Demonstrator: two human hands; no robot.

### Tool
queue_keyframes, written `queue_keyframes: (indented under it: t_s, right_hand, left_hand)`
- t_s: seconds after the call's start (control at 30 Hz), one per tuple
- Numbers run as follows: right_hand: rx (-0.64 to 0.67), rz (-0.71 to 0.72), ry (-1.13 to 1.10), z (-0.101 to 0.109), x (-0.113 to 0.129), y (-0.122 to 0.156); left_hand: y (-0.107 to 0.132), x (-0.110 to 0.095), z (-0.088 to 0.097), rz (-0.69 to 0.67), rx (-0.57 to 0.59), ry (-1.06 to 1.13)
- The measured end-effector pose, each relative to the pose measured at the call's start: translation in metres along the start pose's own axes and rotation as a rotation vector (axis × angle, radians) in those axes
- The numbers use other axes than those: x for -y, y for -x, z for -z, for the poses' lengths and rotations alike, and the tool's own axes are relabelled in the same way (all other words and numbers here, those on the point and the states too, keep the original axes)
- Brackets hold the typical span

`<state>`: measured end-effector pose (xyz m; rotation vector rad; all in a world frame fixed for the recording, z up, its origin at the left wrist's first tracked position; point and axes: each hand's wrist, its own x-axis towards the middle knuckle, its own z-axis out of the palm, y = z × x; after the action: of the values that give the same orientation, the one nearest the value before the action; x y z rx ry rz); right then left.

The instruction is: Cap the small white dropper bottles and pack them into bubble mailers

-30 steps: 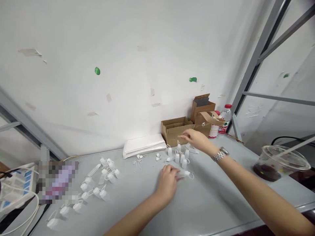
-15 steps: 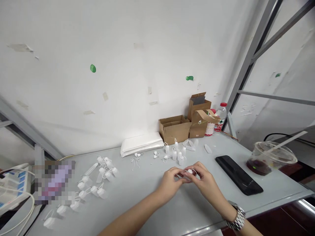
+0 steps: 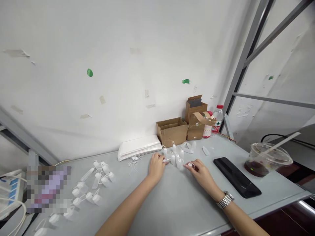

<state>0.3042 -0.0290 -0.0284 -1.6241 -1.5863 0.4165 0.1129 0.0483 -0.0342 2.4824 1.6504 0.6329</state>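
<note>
My right hand [image 3: 201,173] pinches a small white-capped plastic bottle [image 3: 190,164] with a thin looped strap; the fingers hide most of its body. My left hand [image 3: 157,167] is curled, palm down, on the table, its fingertips hidden over the spot where small white caps lay. Close to its fingers a translucent bottle [image 3: 166,160] lies on its side. Between my hands and just beyond them, several capped bottles [image 3: 177,158] stand upright in a cluster. Some white caps and thin straps [image 3: 134,160] lie to the left of my left hand.
More capped bottles [image 3: 98,175] lie across the left of the table. Behind are a white paper stack [image 3: 139,147], a cardboard box [image 3: 172,136] and a brown bag [image 3: 195,129]. On the right are a black phone [image 3: 236,177] and a drink cup [image 3: 263,160].
My hands, together on the bottle before, have moved apart. The left has gone left and forward to the small caps; the right keeps the bottle. The view has shifted slightly.
</note>
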Motion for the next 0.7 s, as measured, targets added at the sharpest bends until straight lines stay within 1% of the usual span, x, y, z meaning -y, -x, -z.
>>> queue_keyframes:
  t_s: [0.13,0.23,0.33,0.5,0.6,0.7]
  right_hand:
    - [0.005,-0.004,-0.011,0.003,-0.001,0.003]
    - [-0.011,-0.015,-0.007,0.005,-0.002,0.003]
    - [-0.001,-0.039,-0.019,0.006,-0.002,0.003]
    - [0.026,-0.072,-0.046,0.006,-0.002,0.005]
    - [0.031,-0.08,-0.063,0.006,-0.003,0.006]
    - [0.029,-0.08,-0.072,0.005,-0.005,0.006]
  left_hand:
    - [0.002,0.002,0.01,-0.047,0.035,-0.075]
    - [0.0,0.005,0.024,-0.089,0.072,-0.121]
    - [-0.006,0.006,0.041,-0.124,0.085,-0.159]
    - [-0.017,-0.002,0.065,-0.184,0.09,-0.254]
    - [-0.02,-0.011,0.07,-0.229,0.12,-0.308]
    - [-0.021,-0.019,0.069,-0.252,0.135,-0.316]
